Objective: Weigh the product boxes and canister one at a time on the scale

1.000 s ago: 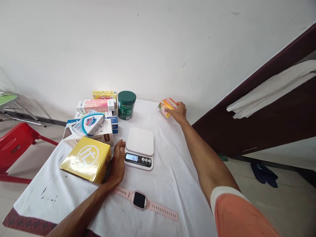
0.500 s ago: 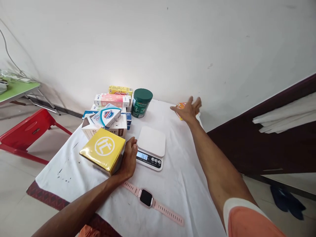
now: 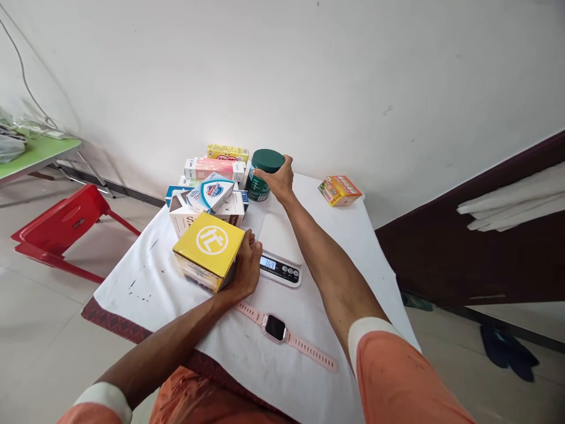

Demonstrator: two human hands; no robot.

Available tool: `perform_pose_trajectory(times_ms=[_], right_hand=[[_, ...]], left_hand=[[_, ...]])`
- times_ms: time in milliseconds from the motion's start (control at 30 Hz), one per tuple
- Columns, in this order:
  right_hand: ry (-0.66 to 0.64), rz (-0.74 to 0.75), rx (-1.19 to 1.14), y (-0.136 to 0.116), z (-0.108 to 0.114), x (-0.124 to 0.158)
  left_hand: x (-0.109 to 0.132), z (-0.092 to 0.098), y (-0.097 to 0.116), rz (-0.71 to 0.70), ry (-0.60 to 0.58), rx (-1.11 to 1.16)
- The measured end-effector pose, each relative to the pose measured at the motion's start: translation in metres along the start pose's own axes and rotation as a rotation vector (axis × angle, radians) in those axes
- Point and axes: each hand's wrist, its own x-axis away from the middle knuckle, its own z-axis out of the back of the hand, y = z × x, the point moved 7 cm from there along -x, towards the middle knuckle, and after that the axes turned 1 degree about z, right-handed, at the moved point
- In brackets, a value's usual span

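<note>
My right hand (image 3: 279, 179) is wrapped round the upper side of a green lidded canister (image 3: 258, 187) at the back of the table. My left hand (image 3: 248, 265) rests on the cloth against the right side of a yellow-topped box (image 3: 209, 241), its fingers loosely extended and nothing visible in them. Just right of that hand is a white digital scale (image 3: 276, 235), its lit display apparently reading 369. My right forearm hides part of the scale's plate. An orange and yellow box (image 3: 339, 191) stands alone at the back right.
Behind the yellow-topped box are piled cartons, among them a white and blue soap box (image 3: 212, 192) and a pink carton (image 3: 215, 169). A pink-strapped smartwatch (image 3: 275, 328) lies in front on the white cloth (image 3: 145, 282). A red chair (image 3: 70, 229) stands left; the wall is behind.
My right hand has left the orange and yellow box and moved left onto the green canister. My left hand stays beside the yellow-topped box. The view has shifted slightly.
</note>
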Motion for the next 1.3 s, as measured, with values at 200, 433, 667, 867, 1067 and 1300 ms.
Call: perform_pose_trajectory(times_ms=[200, 433, 667, 867, 1067, 1300], right_hand=[[0.148, 0.055, 0.053, -0.004, 0.039, 0.004], [0.127, 0.238, 0.143, -0.042, 0.121, 0.045], [0.090, 0.184, 0.083, -0.058, 0.148, 0.126], [0.088, 0.146, 0.085, -0.055, 0.147, 0.155], [0.106, 0.088, 0.080, -0.050, 0.147, 0.158], [0.099, 0.114, 0.063, -0.058, 0.140, 0.163]], left_hand=[[-0.002, -0.002, -0.004, -0.046, 0.018, -0.033], [-0.003, -0.003, -0.005, -0.040, 0.001, -0.068], [-0.001, 0.000, 0.004, -0.016, -0.026, -0.028], [0.000, 0.004, 0.005, -0.007, 0.002, -0.006], [-0.001, 0.003, 0.007, -0.011, -0.002, -0.030], [-0.002, 0.003, 0.009, -0.021, -0.014, -0.049]])
